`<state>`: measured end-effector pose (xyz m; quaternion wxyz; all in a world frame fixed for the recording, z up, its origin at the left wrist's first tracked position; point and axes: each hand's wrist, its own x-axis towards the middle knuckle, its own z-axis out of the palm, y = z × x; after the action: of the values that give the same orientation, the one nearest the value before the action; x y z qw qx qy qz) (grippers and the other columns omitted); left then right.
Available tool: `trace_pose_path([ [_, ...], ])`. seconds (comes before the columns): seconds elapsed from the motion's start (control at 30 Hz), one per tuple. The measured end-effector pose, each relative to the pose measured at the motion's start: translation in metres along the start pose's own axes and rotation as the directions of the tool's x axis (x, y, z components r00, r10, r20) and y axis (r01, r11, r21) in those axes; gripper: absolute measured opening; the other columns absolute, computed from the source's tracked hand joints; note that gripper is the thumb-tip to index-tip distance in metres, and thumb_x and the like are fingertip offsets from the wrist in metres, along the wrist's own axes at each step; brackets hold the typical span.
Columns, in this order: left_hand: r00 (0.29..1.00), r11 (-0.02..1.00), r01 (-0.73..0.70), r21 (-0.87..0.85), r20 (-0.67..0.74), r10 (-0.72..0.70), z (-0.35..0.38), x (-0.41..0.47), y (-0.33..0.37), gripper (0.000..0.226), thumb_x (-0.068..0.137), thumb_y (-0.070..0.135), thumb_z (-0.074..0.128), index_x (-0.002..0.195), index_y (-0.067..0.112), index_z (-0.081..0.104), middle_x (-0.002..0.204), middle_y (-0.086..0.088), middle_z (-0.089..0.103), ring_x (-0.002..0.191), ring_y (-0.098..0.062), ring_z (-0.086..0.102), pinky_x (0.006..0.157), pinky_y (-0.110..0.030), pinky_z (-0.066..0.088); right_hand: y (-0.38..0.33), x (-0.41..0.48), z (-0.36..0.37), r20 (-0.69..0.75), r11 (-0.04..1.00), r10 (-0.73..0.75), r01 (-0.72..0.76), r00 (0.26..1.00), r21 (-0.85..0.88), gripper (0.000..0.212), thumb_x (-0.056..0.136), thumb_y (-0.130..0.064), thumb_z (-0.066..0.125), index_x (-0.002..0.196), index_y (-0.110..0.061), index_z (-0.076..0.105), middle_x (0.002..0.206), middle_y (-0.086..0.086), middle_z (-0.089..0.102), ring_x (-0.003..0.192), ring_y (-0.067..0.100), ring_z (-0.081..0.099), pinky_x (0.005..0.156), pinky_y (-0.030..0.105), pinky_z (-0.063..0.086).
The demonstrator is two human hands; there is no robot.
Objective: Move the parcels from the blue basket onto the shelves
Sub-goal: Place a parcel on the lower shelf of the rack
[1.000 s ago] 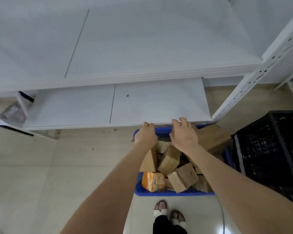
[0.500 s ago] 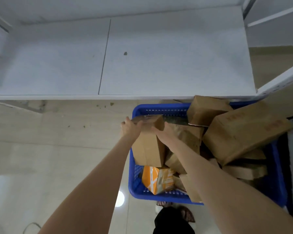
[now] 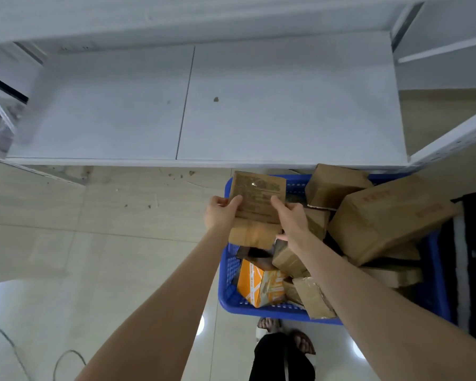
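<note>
Both hands grip one brown parcel (image 3: 256, 199) by its sides, the left hand (image 3: 220, 213) on its left edge and the right hand (image 3: 291, 218) on its right, thumbs on top. They hold it above the far left corner of the blue basket (image 3: 227, 268), just short of the low white shelf (image 3: 286, 105). The hold looks shallow, so the parcel could slip back onto the heap. Carried too low, its far edge could catch the shelf's front lip.
</note>
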<state>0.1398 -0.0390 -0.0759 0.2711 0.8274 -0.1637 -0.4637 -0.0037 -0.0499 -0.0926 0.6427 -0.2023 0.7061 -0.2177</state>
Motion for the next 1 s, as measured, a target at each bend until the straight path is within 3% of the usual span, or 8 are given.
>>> trace_pose_path([
  [0.13,0.999,0.993,-0.042,-0.106,0.022,0.044,-0.026,-0.064,0.029,0.031,0.082,0.044,0.069,0.078,0.019,0.052,0.091,-0.006,0.063,0.096,-0.027,0.063,0.084,-0.048,0.056,-0.033,-0.065,-0.024,0.078,0.980,0.069,-0.082,0.995,0.179,0.061,0.088,-0.058,0.057,0.138,-0.028,0.040,0.122,0.002,0.052,0.110,0.027,0.051,0.096,0.057,0.045],
  [0.27,0.980,0.984,-0.120,-0.134,0.146,0.139,-0.052,-0.132,0.060,0.020,0.090,0.042,0.059,0.101,0.025,0.060,0.103,-0.004,0.063,0.102,-0.025,0.061,0.089,-0.050,0.053,-0.069,-0.130,-0.048,0.129,0.952,0.069,-0.104,0.989,0.288,0.049,0.083,-0.068,0.055,0.110,-0.027,0.054,0.113,0.007,0.062,0.099,0.029,0.061,0.091,0.055,0.050],
  [0.33,0.967,0.978,-0.126,-0.164,0.200,0.158,-0.062,-0.162,0.075,0.029,0.092,0.044,0.056,0.114,0.026,0.060,0.109,-0.003,0.062,0.106,-0.022,0.059,0.092,-0.048,0.052,-0.088,-0.161,-0.058,0.118,0.940,0.084,-0.118,0.990,0.320,0.066,0.073,-0.078,0.056,0.112,-0.024,0.056,0.108,0.008,0.065,0.093,0.030,0.064,0.091,0.055,0.050],
  [0.43,0.950,0.964,-0.168,-0.208,0.225,0.215,-0.072,-0.201,0.093,0.028,0.089,0.050,0.056,0.101,0.026,0.064,0.104,-0.002,0.065,0.104,-0.020,0.060,0.090,-0.048,0.053,-0.103,-0.181,-0.076,0.075,0.929,0.104,-0.124,0.992,0.348,0.115,0.033,-0.094,0.063,0.124,-0.023,0.060,0.112,0.009,0.068,0.099,0.033,0.064,0.090,0.056,0.049],
  [0.57,0.950,0.948,-0.126,-0.293,0.239,0.201,-0.083,-0.238,0.114,0.042,0.089,0.055,0.053,0.104,0.017,0.061,0.106,-0.002,0.066,0.098,-0.015,0.060,0.090,-0.049,0.051,-0.124,-0.241,-0.094,0.123,0.929,0.023,-0.067,0.992,0.364,0.056,0.082,-0.064,0.051,0.110,-0.018,0.069,0.107,0.013,0.070,0.098,0.031,0.065,0.090,0.051,0.050],
  [0.67,0.955,0.946,-0.108,-0.304,0.233,0.184,-0.090,-0.260,0.131,0.041,0.087,0.052,0.058,0.105,0.015,0.057,0.102,-0.002,0.064,0.090,-0.012,0.057,0.087,-0.046,0.049,-0.118,-0.257,-0.105,0.135,0.913,-0.035,-0.024,0.990,0.408,0.036,0.089,-0.047,0.049,0.100,-0.016,0.064,0.106,0.013,0.070,0.103,0.029,0.062,0.096,0.051,0.046],
  [0.87,0.933,0.973,-0.080,-0.215,0.326,0.149,-0.103,-0.298,0.152,0.062,0.080,0.054,0.064,0.126,0.017,0.044,0.110,-0.002,0.055,0.099,-0.020,0.049,0.084,-0.040,0.038,-0.118,-0.282,-0.119,0.215,0.891,-0.147,0.035,0.966,0.452,0.023,0.087,-0.035,0.053,0.097,-0.015,0.059,0.108,0.014,0.069,0.110,0.030,0.060,0.101,0.050,0.043],
  [1.0,0.902,0.988,-0.057,-0.146,0.416,0.114,-0.116,-0.309,0.155,0.062,0.077,0.059,0.064,0.129,0.030,0.047,0.115,0.001,0.058,0.097,-0.021,0.052,0.088,-0.049,0.042,-0.124,-0.290,-0.123,0.218,0.913,-0.211,0.112,0.953,0.393,0.044,0.077,-0.030,0.058,0.119,-0.014,0.055,0.119,0.014,0.063,0.113,0.031,0.057,0.097,0.049,0.047],
])
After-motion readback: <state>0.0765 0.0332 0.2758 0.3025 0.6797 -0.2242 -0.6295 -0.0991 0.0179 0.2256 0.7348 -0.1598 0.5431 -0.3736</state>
